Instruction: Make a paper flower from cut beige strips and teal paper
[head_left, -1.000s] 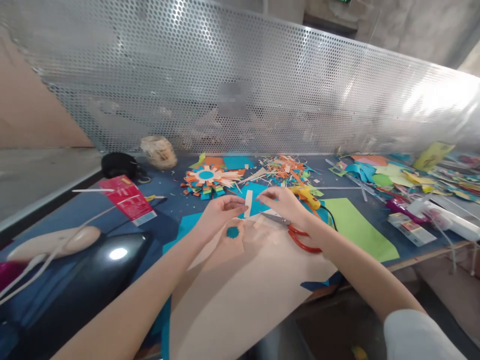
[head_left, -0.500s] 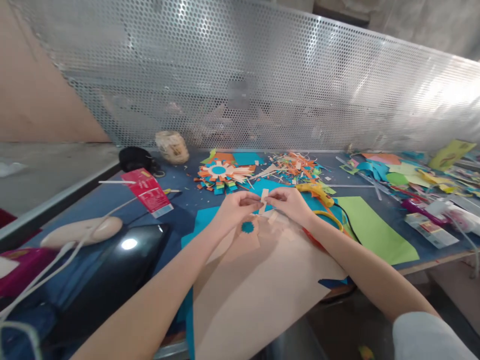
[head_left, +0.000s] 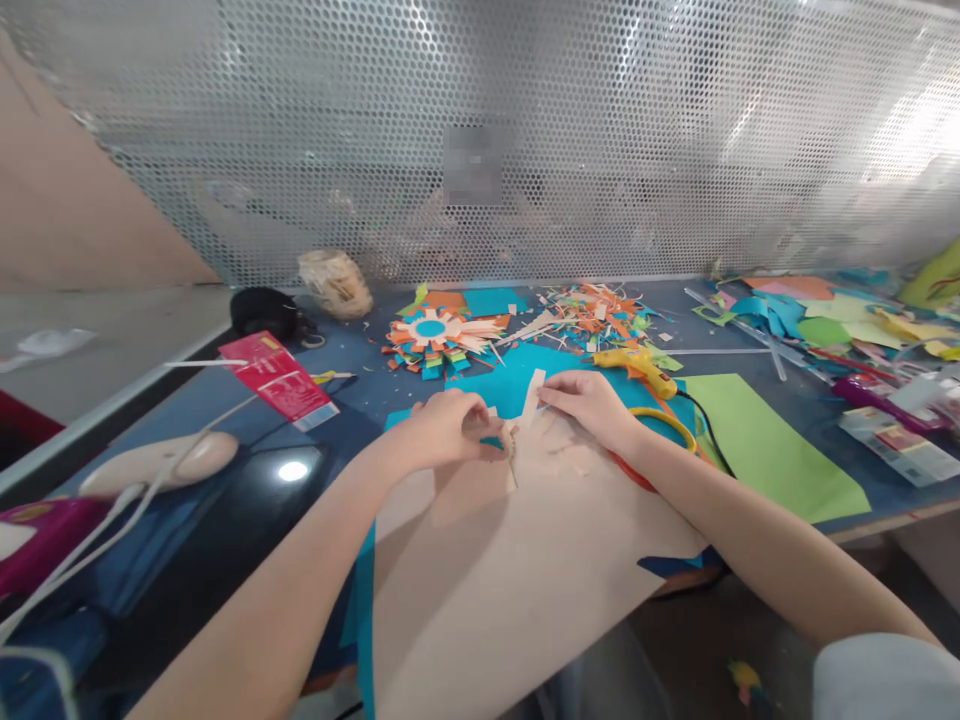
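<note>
The beige sheet (head_left: 480, 600) spills over the near edge of the worktop (head_left: 366, 395) — by the sheet's far edge, a small gap apart, the right hand (head_left: 589, 402) reaches inward, pinching a tilted pale strip (head_left: 533, 398), while the left hand (head_left: 446, 430) arches over the teal-spotted piece (head_left: 472, 490), fingers loosely parted.

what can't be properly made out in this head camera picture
In the head view:
Dark teal patch: partly hidden by the left hand.
Curved red handle: largely hidden behind the right forearm.
Magenta box: cut off by the left edge.
Yellow-green packet: cut off by the right edge.
Print on the pink-red rectangular packet: too small and blurred.
</note>
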